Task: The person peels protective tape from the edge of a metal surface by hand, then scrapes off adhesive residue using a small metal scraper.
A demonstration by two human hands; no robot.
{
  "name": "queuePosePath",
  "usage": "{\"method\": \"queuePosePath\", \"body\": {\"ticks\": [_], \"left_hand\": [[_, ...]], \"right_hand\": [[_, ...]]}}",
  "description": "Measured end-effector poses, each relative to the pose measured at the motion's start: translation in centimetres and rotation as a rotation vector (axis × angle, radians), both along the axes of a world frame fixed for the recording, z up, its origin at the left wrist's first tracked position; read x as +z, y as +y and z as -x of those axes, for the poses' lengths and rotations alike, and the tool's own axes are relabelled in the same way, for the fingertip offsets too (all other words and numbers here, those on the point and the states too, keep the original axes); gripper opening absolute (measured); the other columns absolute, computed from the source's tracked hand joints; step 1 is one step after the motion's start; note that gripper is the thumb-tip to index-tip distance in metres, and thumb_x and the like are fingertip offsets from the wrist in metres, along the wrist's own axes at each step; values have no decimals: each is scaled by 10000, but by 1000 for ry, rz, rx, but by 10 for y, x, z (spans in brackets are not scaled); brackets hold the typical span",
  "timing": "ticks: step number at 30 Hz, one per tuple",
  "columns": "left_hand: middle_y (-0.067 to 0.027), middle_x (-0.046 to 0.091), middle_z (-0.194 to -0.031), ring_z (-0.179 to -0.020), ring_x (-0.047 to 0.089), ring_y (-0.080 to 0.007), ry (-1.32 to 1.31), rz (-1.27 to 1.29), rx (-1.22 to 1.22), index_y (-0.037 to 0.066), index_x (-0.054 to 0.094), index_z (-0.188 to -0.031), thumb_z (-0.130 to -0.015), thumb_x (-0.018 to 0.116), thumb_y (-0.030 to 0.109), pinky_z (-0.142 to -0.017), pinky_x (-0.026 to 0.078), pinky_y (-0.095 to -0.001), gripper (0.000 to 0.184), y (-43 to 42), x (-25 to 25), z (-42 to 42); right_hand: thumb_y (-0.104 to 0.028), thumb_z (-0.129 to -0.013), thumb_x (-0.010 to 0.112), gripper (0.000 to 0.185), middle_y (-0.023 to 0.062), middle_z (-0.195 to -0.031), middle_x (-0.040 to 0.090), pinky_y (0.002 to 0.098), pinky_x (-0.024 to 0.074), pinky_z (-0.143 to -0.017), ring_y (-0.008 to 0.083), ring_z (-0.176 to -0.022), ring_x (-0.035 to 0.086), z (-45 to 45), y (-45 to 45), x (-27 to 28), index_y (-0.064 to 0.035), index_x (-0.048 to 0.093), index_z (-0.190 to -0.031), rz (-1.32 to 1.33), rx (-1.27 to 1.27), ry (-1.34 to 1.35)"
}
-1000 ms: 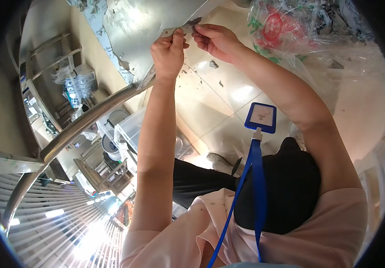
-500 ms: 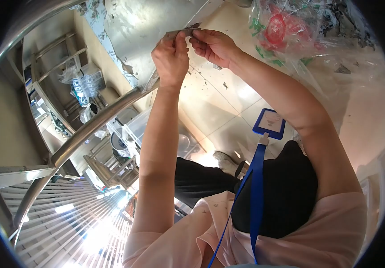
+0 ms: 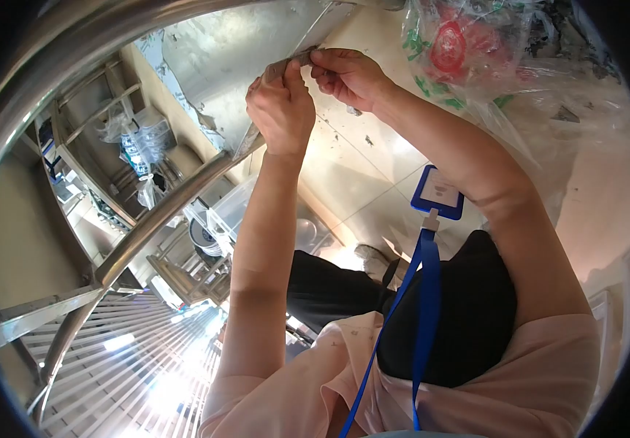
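My left hand (image 3: pixel 281 109) is closed around a thin, flat grey strip (image 3: pixel 277 71) near the top of the view. The thumb presses on its face. My right hand (image 3: pixel 351 79) pinches at the strip's far end; whether it grips the strip itself or a bit of dark residue on it, I cannot tell. Just behind both hands lies a shiny metal panel (image 3: pixel 220 55), its left edge covered with ragged, peeling pale-blue film (image 3: pixel 172 84). Small dark scraps (image 3: pixel 368 140) are scattered over the tiled floor below my hands.
Clear plastic wrapping (image 3: pixel 468 51) with red and green print lies at upper right, beside grey scraps. A curved metal tube (image 3: pixel 147 226) crosses the left side. Beyond it stand shelves and stacked bowls (image 3: pixel 201 237). A blue-framed badge (image 3: pixel 437 193) hangs from my lanyard.
The strip between my hands has tilted, its right end now higher. My left hand has turned and dropped slightly, and the view has shifted a little.
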State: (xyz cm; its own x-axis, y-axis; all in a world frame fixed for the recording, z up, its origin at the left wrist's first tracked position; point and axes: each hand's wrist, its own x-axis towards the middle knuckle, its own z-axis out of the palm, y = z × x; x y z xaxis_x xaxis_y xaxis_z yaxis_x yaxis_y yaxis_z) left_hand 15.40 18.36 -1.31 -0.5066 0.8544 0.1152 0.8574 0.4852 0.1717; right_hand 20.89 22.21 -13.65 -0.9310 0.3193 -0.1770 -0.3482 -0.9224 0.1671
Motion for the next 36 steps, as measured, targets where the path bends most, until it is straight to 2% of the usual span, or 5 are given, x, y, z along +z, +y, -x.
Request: {"method": "queuePosePath", "body": {"ticks": [19,23,26,29,36], "left_hand": [[-111,586,-623,-607,572,-289,301,160,-156,33,602,-688,-767,553,141,-647,461,-347,142,23,5,-17],[-129,556,-576,-532,538,-322,353,138,-197,60,620,-663,-781,547,188,-487,425,-385,189,29,3,-17],[-118,553,-571,-528,543,-311,394,152,-209,58,598,-626,-769,555,188,-478,430,-379,199,33,1,-21],[-106,557,-578,-543,553,-295,441,201,-204,57,575,-602,-753,563,179,-495,446,-364,194,39,3,-27],[-101,565,-587,-558,568,-286,416,350,-116,50,561,-617,-731,578,189,-509,467,-357,180,42,11,-31]], "right_hand": [[-115,-823,576,126,83,-684,587,207,455,-504,111,-544,539,-8,4,1,10,566,-819,120,-19,39],[-110,-826,568,127,90,-696,585,205,453,-503,113,-549,534,-4,0,-2,17,561,-835,184,-27,58],[-98,-824,565,115,81,-704,586,199,468,-522,110,-572,551,-3,-2,2,16,561,-837,269,-22,48],[-118,-867,498,156,75,-837,592,220,501,-669,127,-729,588,5,-13,-13,22,540,-922,288,-93,293],[-105,-847,527,84,57,-718,597,190,495,-543,99,-646,592,2,-7,15,-26,558,-849,417,-39,128]]}}
